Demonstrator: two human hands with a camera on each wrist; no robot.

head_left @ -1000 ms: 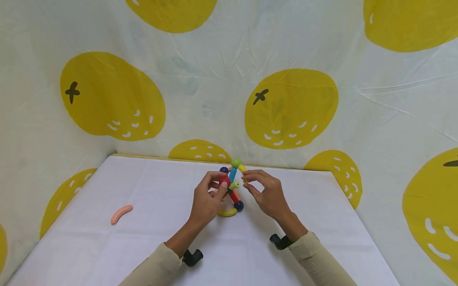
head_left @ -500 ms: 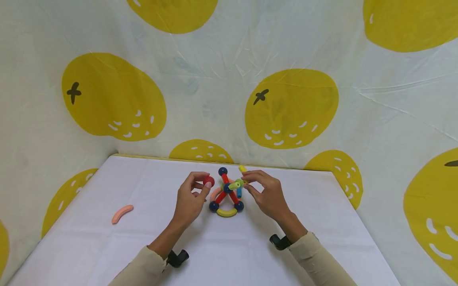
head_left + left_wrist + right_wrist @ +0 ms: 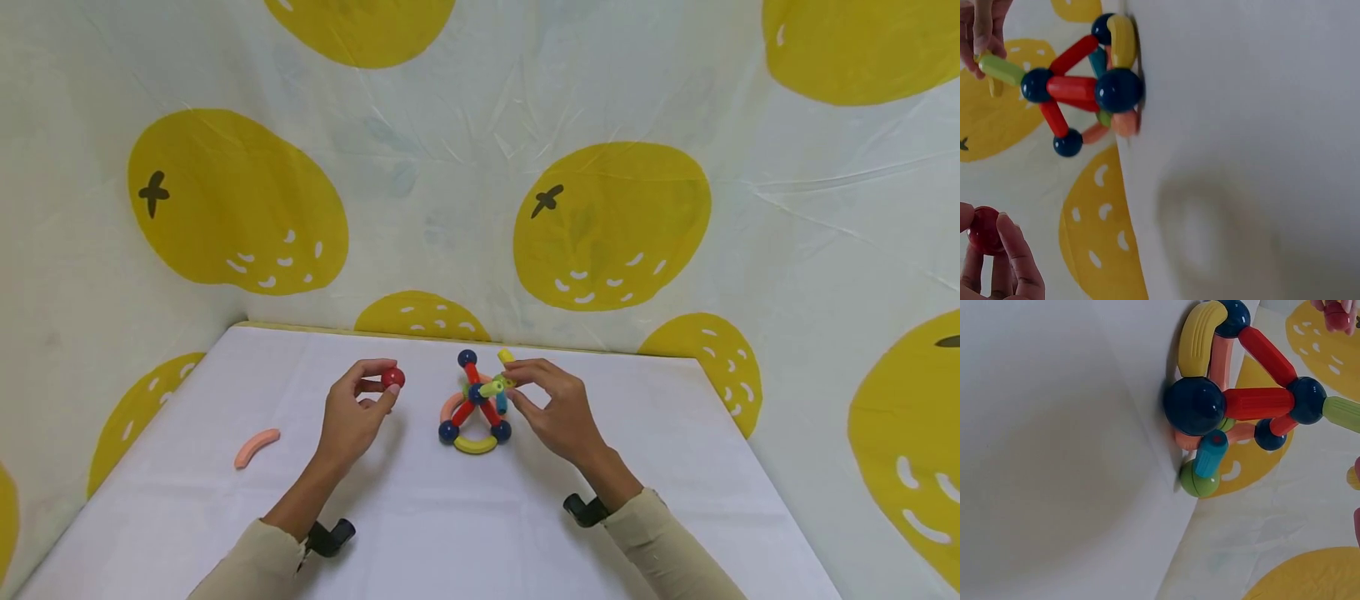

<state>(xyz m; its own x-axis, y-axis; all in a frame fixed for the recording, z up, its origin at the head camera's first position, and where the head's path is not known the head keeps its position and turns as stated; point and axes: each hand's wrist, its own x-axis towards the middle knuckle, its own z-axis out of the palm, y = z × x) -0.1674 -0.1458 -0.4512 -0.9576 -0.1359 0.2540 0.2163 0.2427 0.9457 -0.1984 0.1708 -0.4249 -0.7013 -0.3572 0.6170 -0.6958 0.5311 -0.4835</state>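
My left hand (image 3: 349,419) pinches a red ball (image 3: 393,379) between thumb and fingers, left of a ball-and-rod construction toy. This build has navy balls (image 3: 1194,405) joined by red rods (image 3: 1260,403), with a curved yellow rod (image 3: 476,446) and curved pink rods at its base. From its top navy ball a light green rod (image 3: 1000,69) sticks out. My right hand (image 3: 561,412) pinches a yellow rod (image 3: 506,356) beside that green rod. Low behind the build, a green ball (image 3: 1199,480) has a short blue rod (image 3: 1211,453) on it.
A loose curved pink rod (image 3: 257,448) lies on the white-covered table (image 3: 465,533), to the left. A curtain with yellow fruit prints (image 3: 611,229) hangs close behind the table's far edge.
My left hand has drawn away leftward from the build with the red ball. The green ball and blue rod, earlier up at the yellow rod, now sit lower. My right hand has barely moved.
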